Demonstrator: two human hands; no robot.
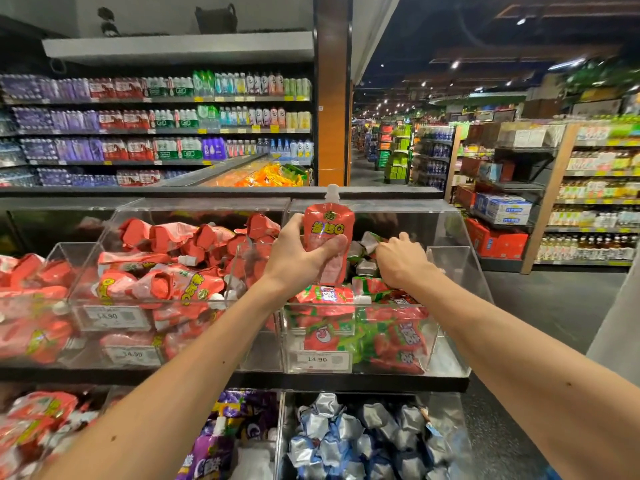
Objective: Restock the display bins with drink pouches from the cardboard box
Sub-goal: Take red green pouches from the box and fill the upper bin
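Note:
My left hand (300,252) grips a pink drink pouch (329,233) with a white spout, held upright over the right clear bin (453,271). My right hand (398,259) reaches down into that bin among the red and green strawberry pouches (391,327), fingers curled into the pile; what they hold is hidden. The middle clear bin (114,230) to the left is heaped with the same pink pouches (180,268). No cardboard box is in view.
Lower bins hold purple pouches (225,441) and silver-blue pouches (363,438). Price tags (320,360) read 14.90. Bottled-drink shelves (156,129) stand behind, and an aisle with more shelves (588,195) opens to the right.

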